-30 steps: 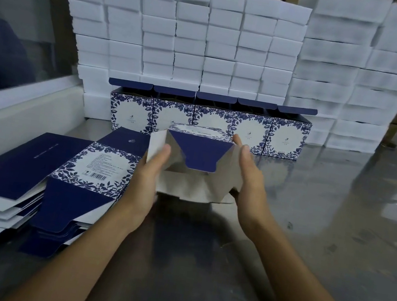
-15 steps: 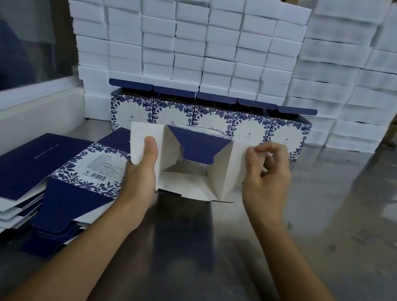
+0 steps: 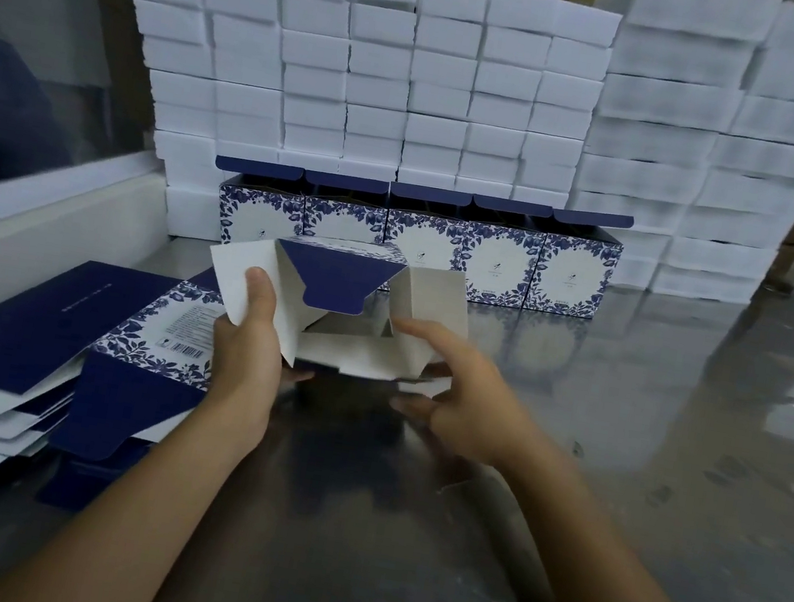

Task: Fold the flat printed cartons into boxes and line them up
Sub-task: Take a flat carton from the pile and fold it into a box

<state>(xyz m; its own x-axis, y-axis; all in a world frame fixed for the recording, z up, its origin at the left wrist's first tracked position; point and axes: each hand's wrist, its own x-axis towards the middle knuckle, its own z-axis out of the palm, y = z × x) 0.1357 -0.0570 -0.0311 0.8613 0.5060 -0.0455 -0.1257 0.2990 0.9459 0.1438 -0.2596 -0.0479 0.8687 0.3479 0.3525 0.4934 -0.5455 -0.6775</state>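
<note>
On my feed, a half-formed carton [image 3: 344, 323] is held just above a steel worktable [image 3: 618, 466], its open end facing the camera with white inner flaps spread and a navy flap hanging from its top edge. The left hand [image 3: 246, 355] grips the carton's left white flap, thumb pressed on the inside face and fingers wrapped beneath. The right hand [image 3: 464, 389] is at the carton's right side, fingers loosely curled, index finger reaching toward the opening and lower fingers under the bottom edge; I cannot tell whether it truly grips. Behind the carton, five folded boxes [image 3: 419, 244] with blue floral print stand side by side in a row, lids up, against stacked white blocks [image 3: 419, 80]. A pile of flat cartons [image 3: 64, 352] lies at the left of the table, near the left hand.
</note>
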